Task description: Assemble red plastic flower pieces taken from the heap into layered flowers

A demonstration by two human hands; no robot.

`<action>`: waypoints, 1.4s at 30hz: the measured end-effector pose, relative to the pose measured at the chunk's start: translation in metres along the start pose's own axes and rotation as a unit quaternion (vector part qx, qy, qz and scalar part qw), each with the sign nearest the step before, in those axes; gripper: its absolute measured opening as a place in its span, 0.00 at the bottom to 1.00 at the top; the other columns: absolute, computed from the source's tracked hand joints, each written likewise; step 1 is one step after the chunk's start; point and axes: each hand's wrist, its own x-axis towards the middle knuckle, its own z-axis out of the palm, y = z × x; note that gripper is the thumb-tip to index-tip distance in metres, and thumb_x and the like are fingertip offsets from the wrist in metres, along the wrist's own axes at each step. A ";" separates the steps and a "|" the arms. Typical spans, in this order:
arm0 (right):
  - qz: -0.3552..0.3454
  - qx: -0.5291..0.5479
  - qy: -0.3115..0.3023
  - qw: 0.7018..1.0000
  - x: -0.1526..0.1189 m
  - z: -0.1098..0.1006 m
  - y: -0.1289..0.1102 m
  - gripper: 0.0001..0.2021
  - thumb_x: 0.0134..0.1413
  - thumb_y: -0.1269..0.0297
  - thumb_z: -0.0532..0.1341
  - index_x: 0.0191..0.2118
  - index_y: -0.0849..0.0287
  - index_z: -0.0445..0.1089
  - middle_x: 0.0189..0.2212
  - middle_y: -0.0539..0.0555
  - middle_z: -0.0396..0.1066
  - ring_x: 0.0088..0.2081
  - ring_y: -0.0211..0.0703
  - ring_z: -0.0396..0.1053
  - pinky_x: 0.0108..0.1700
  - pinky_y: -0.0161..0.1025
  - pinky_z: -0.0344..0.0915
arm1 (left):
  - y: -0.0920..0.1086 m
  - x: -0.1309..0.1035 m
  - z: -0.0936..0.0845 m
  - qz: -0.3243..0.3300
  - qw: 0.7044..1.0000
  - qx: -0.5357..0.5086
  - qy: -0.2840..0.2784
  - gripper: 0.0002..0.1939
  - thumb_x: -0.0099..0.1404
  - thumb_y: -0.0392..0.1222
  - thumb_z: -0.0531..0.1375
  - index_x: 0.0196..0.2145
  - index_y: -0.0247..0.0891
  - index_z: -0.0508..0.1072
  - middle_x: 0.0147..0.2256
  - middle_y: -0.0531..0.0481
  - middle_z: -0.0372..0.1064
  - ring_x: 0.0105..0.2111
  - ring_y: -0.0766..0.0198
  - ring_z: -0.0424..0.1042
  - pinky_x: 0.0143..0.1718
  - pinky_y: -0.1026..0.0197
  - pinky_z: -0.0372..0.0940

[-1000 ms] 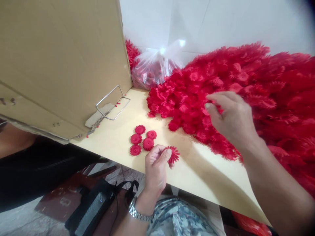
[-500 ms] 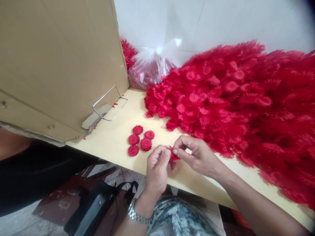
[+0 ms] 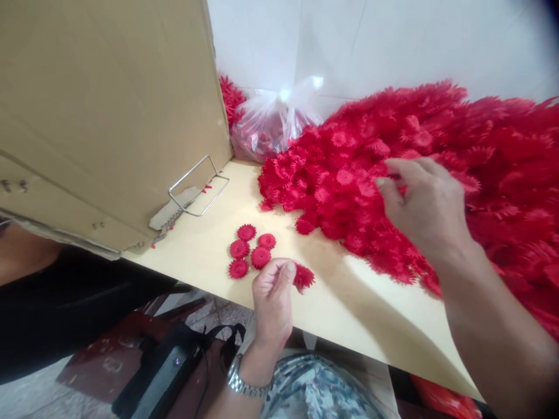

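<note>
Here, flower [image 3: 305, 277] (in left fingers [image 3: 285, 277])

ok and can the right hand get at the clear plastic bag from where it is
Probably yes: the pile of red flower-shaped pieces lies partly between the right hand and the clear plastic bag, but the bag's gathered top shows above it, with nothing visible blocking the way over.

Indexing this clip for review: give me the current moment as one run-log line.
left hand: pinching fringed red flower | right hand: over red flower heap, grip unclear | tabletop: five red rosettes, wire frame
</note>
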 end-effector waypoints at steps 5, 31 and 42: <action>0.029 0.289 -0.286 0.913 -0.056 0.020 -0.043 0.07 0.50 0.61 0.63 0.35 0.57 0.70 0.30 0.53 0.72 0.31 0.41 0.68 0.32 0.37 0.64 | -0.004 0.001 0.001 0.020 0.998 0.058 0.027 0.10 0.60 0.43 0.60 0.25 0.35 0.71 0.21 0.55 0.64 0.23 0.70 0.62 0.25 0.67 0.58; 0.128 0.354 -0.273 0.885 -0.086 0.036 -0.045 0.22 0.55 0.47 0.53 0.19 0.58 0.54 0.17 0.45 0.50 0.21 0.33 0.50 0.23 0.33 0.48 | 0.001 -0.007 -0.003 0.022 0.991 0.130 -0.028 0.09 0.61 0.44 0.59 0.38 0.37 0.72 0.31 0.50 0.68 0.26 0.69 0.64 0.28 0.66 0.61; 0.197 0.452 -0.230 0.839 -0.086 0.031 -0.042 0.25 0.48 0.44 0.60 0.16 0.58 0.54 0.15 0.45 0.53 0.19 0.31 0.51 0.21 0.31 0.52 | 0.009 0.006 -0.004 -0.022 0.999 0.044 0.007 0.07 0.54 0.37 0.62 0.23 0.36 0.67 0.18 0.58 0.59 0.17 0.74 0.57 0.18 0.69 0.50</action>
